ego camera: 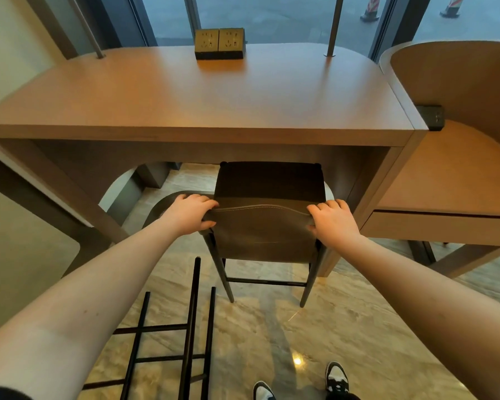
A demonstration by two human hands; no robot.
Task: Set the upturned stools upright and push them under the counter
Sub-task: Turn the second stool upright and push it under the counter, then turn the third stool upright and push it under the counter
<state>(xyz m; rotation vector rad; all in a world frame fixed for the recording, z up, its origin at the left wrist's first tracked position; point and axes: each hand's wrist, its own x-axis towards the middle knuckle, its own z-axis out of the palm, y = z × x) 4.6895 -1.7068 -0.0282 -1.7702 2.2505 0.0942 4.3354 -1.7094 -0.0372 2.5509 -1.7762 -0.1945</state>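
- Head view: one stool (267,215) stands upright on the floor (344,327), seat partly under the front edge of the counter (214,105), backrest facing the person, long axis vertical.
- The left hand (189,212) and right hand (334,219) are each curled closed over a top corner of its backrest.
- Judged left: push it further in; a second stool (191,327) appears upturned at the lower left, legs pointing up.
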